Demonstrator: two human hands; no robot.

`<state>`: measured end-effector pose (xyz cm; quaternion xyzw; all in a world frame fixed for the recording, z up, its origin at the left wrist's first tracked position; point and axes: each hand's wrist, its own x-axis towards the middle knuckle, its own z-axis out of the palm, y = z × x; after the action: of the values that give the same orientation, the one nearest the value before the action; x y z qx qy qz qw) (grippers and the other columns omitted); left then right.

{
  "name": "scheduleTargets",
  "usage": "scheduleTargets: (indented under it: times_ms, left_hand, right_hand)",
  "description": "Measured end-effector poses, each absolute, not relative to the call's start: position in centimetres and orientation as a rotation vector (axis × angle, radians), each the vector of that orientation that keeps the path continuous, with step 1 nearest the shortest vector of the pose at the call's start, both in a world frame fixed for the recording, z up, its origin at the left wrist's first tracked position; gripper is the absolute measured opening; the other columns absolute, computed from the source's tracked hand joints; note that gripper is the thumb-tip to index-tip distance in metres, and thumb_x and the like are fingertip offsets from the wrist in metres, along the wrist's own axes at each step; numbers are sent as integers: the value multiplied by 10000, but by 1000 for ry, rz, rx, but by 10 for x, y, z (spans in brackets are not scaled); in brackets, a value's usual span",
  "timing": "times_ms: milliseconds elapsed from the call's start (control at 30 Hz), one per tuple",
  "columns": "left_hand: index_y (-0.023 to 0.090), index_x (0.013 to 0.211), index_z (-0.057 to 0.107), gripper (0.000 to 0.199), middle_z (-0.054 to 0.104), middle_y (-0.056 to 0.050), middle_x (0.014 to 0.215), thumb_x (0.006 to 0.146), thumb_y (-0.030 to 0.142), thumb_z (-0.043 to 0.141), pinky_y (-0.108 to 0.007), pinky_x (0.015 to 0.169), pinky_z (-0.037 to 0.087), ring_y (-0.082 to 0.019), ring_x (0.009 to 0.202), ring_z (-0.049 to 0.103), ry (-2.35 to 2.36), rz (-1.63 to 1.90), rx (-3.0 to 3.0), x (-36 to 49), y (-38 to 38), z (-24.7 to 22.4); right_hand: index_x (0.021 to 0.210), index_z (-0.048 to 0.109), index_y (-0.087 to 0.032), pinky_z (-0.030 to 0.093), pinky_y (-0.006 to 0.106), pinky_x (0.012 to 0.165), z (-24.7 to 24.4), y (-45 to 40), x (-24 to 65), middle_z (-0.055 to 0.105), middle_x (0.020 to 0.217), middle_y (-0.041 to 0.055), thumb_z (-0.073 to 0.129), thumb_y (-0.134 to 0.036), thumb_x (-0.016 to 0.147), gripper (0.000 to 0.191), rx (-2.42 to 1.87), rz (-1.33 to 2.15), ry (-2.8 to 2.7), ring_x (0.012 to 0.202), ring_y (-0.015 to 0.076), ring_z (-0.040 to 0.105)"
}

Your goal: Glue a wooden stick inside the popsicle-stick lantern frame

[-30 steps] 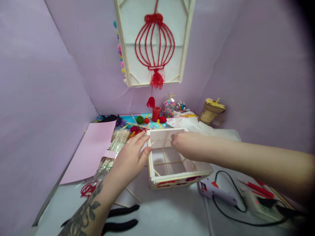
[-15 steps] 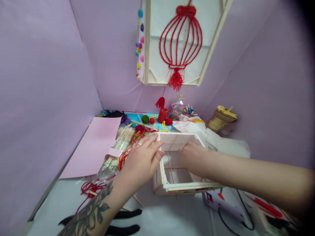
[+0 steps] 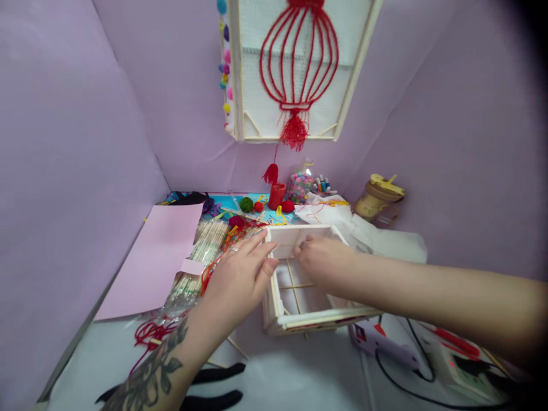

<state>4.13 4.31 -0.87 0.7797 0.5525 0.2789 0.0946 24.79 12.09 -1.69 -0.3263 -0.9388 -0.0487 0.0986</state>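
A white box-shaped lantern frame (image 3: 338, 315), edged with pale wooden sticks, stands on the table with its top uncovered. My left hand (image 3: 240, 274) lies against its left rim, fingers stretched out and touching the edge. Inside the frame is my right hand (image 3: 323, 262), its fingers curled together near the far wall. What they pinch, if anything, is hidden from view. Thin wooden sticks (image 3: 295, 285) cross each other low in the frame, and another thin stick runs along the far wall beside my right fingertips.
A finished lantern (image 3: 299, 74) with red yarn ribs hangs above. Bundled sticks (image 3: 208, 245) and pink paper (image 3: 154, 257) lie left. Black-handled pliers (image 3: 214, 388) are in front. A glue gun (image 3: 383, 344) and power strip (image 3: 460, 368) sit right; a cup (image 3: 379, 197) stands behind.
My right hand has shifted slightly left and toward the far wall inside the frame, showing more of the crossed sticks. My left hand keeps its place on the rim. The view has shifted slightly.
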Motion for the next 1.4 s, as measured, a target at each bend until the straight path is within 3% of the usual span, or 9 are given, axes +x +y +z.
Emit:
scheduleTargets:
  times_ms: [100, 200, 700, 800, 933, 1067, 1167, 1267, 1400]
  left_hand:
    - [214, 1278, 624, 391, 539, -107, 1453, 995, 353, 392, -541, 1031, 486, -305, 1299, 541, 1641, 823, 2309, 40, 44, -9]
    - [222, 1289, 619, 406, 535, -111, 1456, 995, 366, 378, -564, 1029, 480, -318, 1302, 538, 1639, 823, 2312, 39, 44, -8]
    - [209, 1283, 628, 422, 536, -139, 1448, 997, 380, 369, -578, 1033, 469, -317, 1310, 538, 1609, 852, 2307, 37, 46, -10]
    - [202, 1290, 620, 423, 528, -139, 1456, 999, 385, 373, -571, 1046, 458, -312, 1322, 527, 1590, 859, 2304, 36, 46, -12]
    - [178, 1316, 584, 417, 521, -138, 1463, 999, 373, 396, -510, 1067, 448, -283, 1339, 507, 1567, 964, 2293, 35, 46, -13]
    - [178, 1195, 635, 355, 639, -122, 1279, 987, 326, 388, -419, 969, 491, -251, 1188, 603, 1620, 1055, 2251, 31, 43, -8]
    - [192, 1133, 625, 323, 702, -75, 993, 957, 385, 434, -363, 745, 508, -231, 876, 675, 1801, 923, 2070, 31, 40, -1]
    - [197, 1142, 556, 326, 676, -6, 774, 940, 431, 453, -309, 600, 450, -197, 658, 636, 1844, 787, 1962, 39, 40, 3]
    - [179, 1059, 512, 286, 620, 29, 622, 935, 434, 476, -277, 522, 395, -197, 594, 618, 1886, 724, 2073, 52, 47, 4]
  right_hand:
    - [839, 717, -203, 489, 311, 598, -11, 116, 237, 753, 920, 83, 682, -34, 620, 279, -755, -188, -2962, 763, 233, 655]
    - [953, 724, -182, 516, 317, 634, -6, 116, 229, 693, 1207, 121, 693, -61, 661, 318, -689, -248, -3108, 864, 248, 664]
    - [1248, 637, -138, 526, 315, 769, 20, 114, 215, 497, 1475, 141, 627, -105, 787, 462, -939, -111, -3462, 1123, 289, 619]
    - [1291, 595, -149, 473, 285, 634, 40, 111, 222, 613, 1340, 145, 600, -86, 784, 510, -1047, -18, -3394, 963, 255, 674]
    - [946, 679, -178, 398, 263, 610, 83, 111, 263, 715, 828, 63, 489, -118, 852, 221, -1197, 10, -2976, 724, 183, 648]
    - [840, 634, -195, 404, 263, 625, 88, 118, 323, 676, 789, 43, 413, -254, 889, 234, -1191, 90, -2573, 696, 160, 595]
    - [932, 593, -201, 392, 270, 566, 64, 119, 347, 631, 705, 14, 457, -395, 874, 244, -1376, 365, -2474, 605, 159, 547]
    - [1050, 526, -202, 398, 276, 572, 39, 115, 347, 627, 700, 2, 480, -435, 876, 294, -1438, 538, -2411, 612, 170, 556]
    - [977, 493, -204, 403, 274, 553, 22, 110, 336, 652, 737, 27, 522, -420, 881, 238, -1522, 426, -2402, 626, 182, 591]
